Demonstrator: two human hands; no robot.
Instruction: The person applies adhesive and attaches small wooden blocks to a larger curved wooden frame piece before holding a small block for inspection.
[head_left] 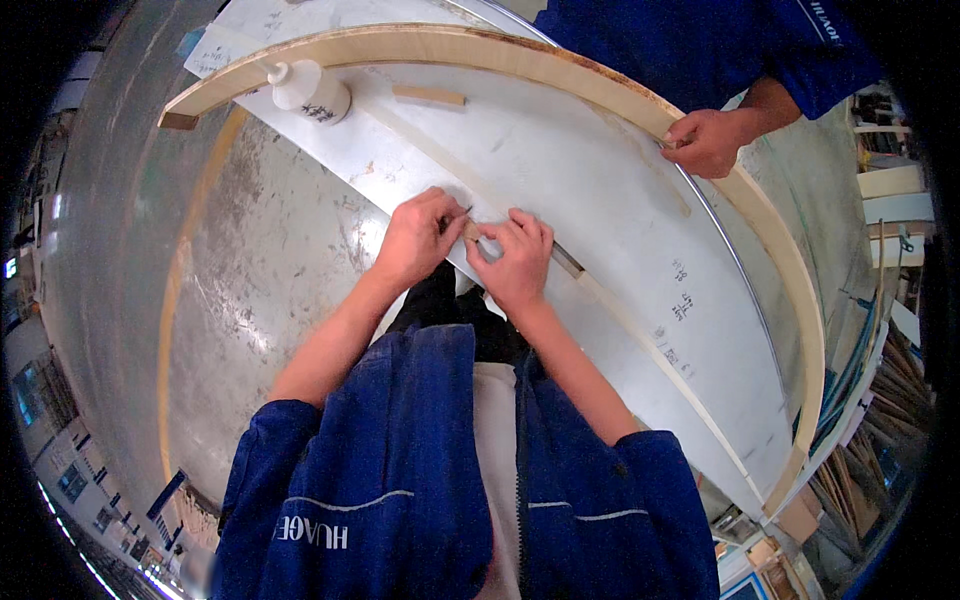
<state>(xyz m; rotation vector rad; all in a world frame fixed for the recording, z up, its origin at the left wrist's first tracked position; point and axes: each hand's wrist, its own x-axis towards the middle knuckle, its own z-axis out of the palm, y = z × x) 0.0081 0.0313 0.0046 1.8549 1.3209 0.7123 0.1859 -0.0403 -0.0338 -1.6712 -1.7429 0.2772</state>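
Note:
My left hand point(422, 236) and my right hand point(516, 258) meet over the near edge of a white panel point(600, 190). Pinched between their fingertips is a small wooden piece point(472, 231). A thin dark tip shows by my left fingers; what it belongs to is hidden. Just right of my right hand, a narrow dark strip with a brown end point(568, 259) lies on the panel, partly covered by the hand. A short wooden block point(428, 95) rests farther back, close to a white squeeze bottle point(312, 93) with a nozzle.
A long curved plywood band point(480, 47) arches around the panel's far side and right. Another person's hand point(712, 142) grips it at the upper right. Wooden strips point(850, 490) are stacked at the far right. Grey floor point(270, 250) lies left of the panel.

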